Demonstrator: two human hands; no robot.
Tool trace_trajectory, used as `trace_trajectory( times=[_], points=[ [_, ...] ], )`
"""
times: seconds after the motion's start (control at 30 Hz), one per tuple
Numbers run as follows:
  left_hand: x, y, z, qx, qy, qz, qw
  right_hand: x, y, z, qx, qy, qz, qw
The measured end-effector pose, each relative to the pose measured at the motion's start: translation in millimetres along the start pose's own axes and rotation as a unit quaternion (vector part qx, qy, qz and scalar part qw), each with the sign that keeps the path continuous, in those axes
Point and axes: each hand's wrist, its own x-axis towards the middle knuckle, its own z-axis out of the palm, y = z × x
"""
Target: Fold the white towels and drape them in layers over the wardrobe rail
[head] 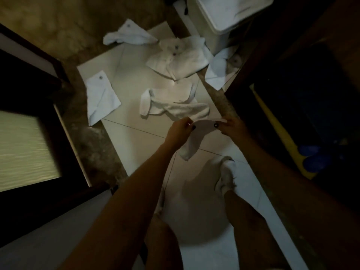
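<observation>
I hold a small white towel stretched between both hands above the tiled floor. My left hand pinches its left top corner and my right hand pinches the right one; the cloth hangs down to a point. Several more white towels lie scattered on the floor: one crumpled just beyond my hands, one flat at the left, a pile further back, one at the far left, one by the wardrobe's edge. The wardrobe rail is not in view.
A white lidded bin stands at the back. A dark wardrobe opens on the right with a yellow and blue item inside. A dark door frame is on the left. My legs and white-socked foot are below.
</observation>
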Motion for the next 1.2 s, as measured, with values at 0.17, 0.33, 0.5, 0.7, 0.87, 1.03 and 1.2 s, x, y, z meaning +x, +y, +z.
trace_trajectory(
  times=[0.17, 0.33, 0.5, 0.7, 0.87, 1.03, 1.2],
  points=[
    [-63.3, 44.1, -54.0, -0.006, -0.016, 0.031, 0.999, -71.7, -46.6, -23.8, -0.078, 0.066, -0.014, 0.995],
    [-108.0, 79.5, -115.6, 0.023, 0.011, 0.108, 0.994, -172.9, -94.2, -39.4, -0.053, 0.128, -0.145, 0.98],
    [-145.4, 118.1, -165.0, 0.028, 0.019, 0.189, 0.981, -243.3, -137.3, -45.7, 0.029, 0.177, -0.18, 0.967],
    [-188.1, 153.1, -208.1, -0.033, 0.036, 0.292, 0.955, -312.2, -179.8, -37.1, 0.086, 0.297, -0.216, 0.926],
    [-229.9, 170.4, -245.5, -0.128, -0.033, 0.345, 0.929, -374.6, -193.7, -25.8, 0.146, 0.312, -0.209, 0.915],
    [-282.1, 197.8, -278.5, -0.145, -0.125, 0.381, 0.904, -426.3, -195.6, -18.8, 0.177, 0.263, -0.179, 0.932],
    [-308.5, 219.8, -285.8, -0.11, -0.174, 0.408, 0.889, -447.7, -202.4, -17.4, 0.211, 0.211, -0.163, 0.94]
  ],
)
